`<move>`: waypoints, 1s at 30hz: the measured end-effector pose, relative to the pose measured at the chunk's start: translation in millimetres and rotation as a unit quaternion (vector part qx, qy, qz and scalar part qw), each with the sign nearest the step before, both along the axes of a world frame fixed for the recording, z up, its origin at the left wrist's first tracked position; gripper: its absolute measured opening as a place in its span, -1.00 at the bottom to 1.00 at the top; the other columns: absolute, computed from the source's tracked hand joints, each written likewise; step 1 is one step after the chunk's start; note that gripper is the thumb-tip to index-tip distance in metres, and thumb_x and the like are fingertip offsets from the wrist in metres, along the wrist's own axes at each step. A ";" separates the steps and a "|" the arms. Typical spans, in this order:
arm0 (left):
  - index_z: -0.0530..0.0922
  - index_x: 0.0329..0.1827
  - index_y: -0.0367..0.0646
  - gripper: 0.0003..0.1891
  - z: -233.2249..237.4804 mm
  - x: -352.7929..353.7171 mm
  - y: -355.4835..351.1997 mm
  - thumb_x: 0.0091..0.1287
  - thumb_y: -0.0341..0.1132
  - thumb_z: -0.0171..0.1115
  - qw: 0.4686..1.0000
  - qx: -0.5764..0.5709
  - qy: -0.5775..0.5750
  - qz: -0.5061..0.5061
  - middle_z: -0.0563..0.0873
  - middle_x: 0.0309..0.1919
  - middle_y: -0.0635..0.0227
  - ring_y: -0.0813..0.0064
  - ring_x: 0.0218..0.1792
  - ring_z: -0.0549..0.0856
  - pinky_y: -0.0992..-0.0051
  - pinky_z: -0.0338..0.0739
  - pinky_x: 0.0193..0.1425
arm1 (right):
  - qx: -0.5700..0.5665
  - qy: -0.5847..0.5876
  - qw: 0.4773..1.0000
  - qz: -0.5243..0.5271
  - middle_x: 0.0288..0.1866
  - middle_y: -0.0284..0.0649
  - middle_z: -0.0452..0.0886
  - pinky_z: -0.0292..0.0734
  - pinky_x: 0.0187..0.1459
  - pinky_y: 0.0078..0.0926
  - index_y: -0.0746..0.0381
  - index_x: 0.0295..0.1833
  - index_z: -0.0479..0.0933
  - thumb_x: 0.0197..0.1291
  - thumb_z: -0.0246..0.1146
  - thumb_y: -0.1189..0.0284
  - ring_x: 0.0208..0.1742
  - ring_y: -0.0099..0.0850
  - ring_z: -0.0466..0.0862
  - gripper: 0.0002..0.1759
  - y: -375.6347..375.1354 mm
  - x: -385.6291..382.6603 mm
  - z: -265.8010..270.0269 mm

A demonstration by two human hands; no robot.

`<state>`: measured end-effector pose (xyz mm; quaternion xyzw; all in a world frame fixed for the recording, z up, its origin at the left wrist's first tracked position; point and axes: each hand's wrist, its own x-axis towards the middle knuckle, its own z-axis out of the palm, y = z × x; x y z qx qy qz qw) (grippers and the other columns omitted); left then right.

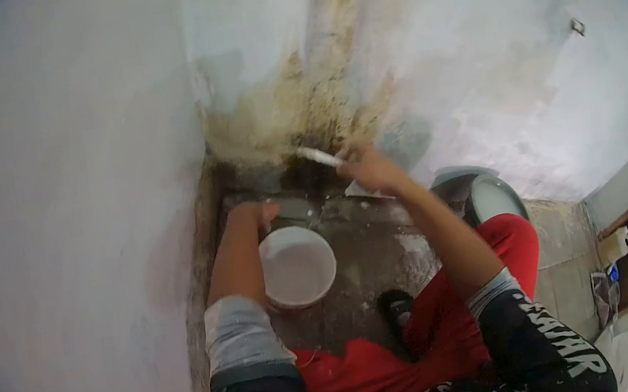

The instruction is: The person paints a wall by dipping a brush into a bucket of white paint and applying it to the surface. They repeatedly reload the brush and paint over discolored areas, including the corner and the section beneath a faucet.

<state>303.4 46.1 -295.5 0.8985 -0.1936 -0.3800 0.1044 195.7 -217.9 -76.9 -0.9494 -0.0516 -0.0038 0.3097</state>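
My right hand (pixel 369 170) is closed around a whitish, narrow flat tool (pixel 319 156), its far end close to the dark, stained foot of the wall (pixel 328 103). A pale pointed piece (pixel 362 190) shows just below that hand. Near the corner, my left hand (pixel 266 214) is curled, just above the rim of a white bucket (pixel 298 266); I cannot tell what its fingers hold. A greyish flat shape (pixel 297 208) lies beside those fingers. Inside the bucket the surface looks pale.
A second, larger round container (pixel 495 198) with a pale top stands right of my right forearm. The left wall (pixel 83 191) runs close along my left arm. A cream jug (pixel 616 245) is at the far right by a doorway. Pale patches mark the floor.
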 end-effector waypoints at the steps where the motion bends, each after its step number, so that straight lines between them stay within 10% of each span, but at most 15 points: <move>1: 0.48 0.20 -0.34 -0.55 23.4 -12.7 -0.4 0.29 -0.32 0.29 1.000 -0.002 -0.004 -0.031 0.63 0.11 0.02 0.14 0.03 0.65 0.11 0.55 0.12 | 0.062 0.139 0.988 0.000 -0.43 -0.25 0.61 0.46 -0.57 -0.43 0.23 0.12 0.49 0.21 0.29 0.28 -0.57 -0.43 0.55 -0.59 6.2 -2.3 29.4; 4: 0.49 0.21 -0.33 -0.53 83.5 -46.9 -3.3 0.31 -0.25 0.30 0.994 -0.006 -0.038 -0.103 0.64 0.07 0.03 0.15 -0.01 0.67 0.11 0.56 0.09 | 0.167 0.283 0.941 0.085 -0.51 -0.38 0.47 0.10 -0.71 -0.70 0.19 0.11 0.49 0.31 0.21 0.28 -0.69 -0.71 0.24 -0.67 1.7 15.9 67.2; 6: 0.51 0.23 -0.22 -0.46 110.7 -64.0 -6.1 0.38 0.03 0.13 0.896 -0.117 0.196 0.380 0.64 0.06 0.03 0.16 -0.04 0.69 0.08 0.59 0.04 | 0.176 0.330 0.920 0.117 -0.52 -0.38 0.45 0.03 -0.73 -0.71 0.20 0.11 0.49 0.34 0.19 0.29 -0.71 -0.73 0.18 -0.69 0.5 18.7 98.3; 9: 0.54 0.11 -0.13 -0.53 73.1 -47.4 3.1 0.32 -0.04 -0.12 0.955 -0.108 0.092 0.261 0.63 0.11 0.12 0.24 0.00 0.61 0.14 0.45 0.15 | 0.116 0.427 0.877 0.190 -0.46 -0.39 0.49 0.11 -0.70 -0.72 0.16 0.08 0.53 0.29 0.26 0.26 -0.69 -0.72 0.25 -0.69 1.7 20.2 119.4; 17: 0.44 0.27 -0.23 -0.38 83.3 -73.3 8.1 0.41 0.12 -0.12 0.910 -0.170 0.176 0.334 0.57 0.17 0.00 0.14 0.12 0.59 -0.03 0.47 0.22 | -0.007 0.451 0.847 0.282 -0.49 -0.36 0.52 0.21 -0.67 -0.65 0.21 0.04 0.57 0.33 0.18 0.30 -0.64 -0.67 0.35 -0.72 7.2 -7.4 89.7; 20: 0.49 0.14 -0.34 -0.40 59.0 -67.2 13.2 0.42 0.07 -0.18 0.927 -0.155 0.159 0.302 0.64 0.04 0.01 0.13 -0.05 0.67 0.02 0.53 0.11 | -0.133 0.247 0.851 0.443 -0.40 -0.14 0.64 0.57 -0.35 -0.28 0.23 0.09 0.56 0.30 0.18 0.26 -0.33 -0.25 0.70 -0.65 7.5 -7.9 47.3; 23: 0.41 0.26 -0.23 -0.47 46.1 -77.8 14.4 0.47 0.02 -0.13 0.868 -0.215 0.200 0.401 0.58 0.16 0.10 0.02 0.19 0.56 -0.25 0.58 0.09 | -0.228 0.131 0.803 0.534 -0.31 0.01 0.66 0.53 -0.23 -0.14 0.25 0.16 0.49 0.30 0.17 0.33 -0.28 -0.07 0.70 -0.64 15.6 -25.8 14.8; 30: 0.54 0.07 -0.27 -0.56 58.0 -101.2 18.3 0.42 -0.04 0.02 0.843 -0.250 0.304 0.367 0.65 -0.02 0.04 0.03 -0.06 0.70 -0.17 0.68 -0.04 | -0.318 0.138 0.771 0.534 -0.22 0.10 0.68 0.59 -0.10 -0.05 0.27 0.22 0.42 0.22 0.14 0.49 -0.16 0.00 0.72 -0.58 34.7 -67.5 -80.8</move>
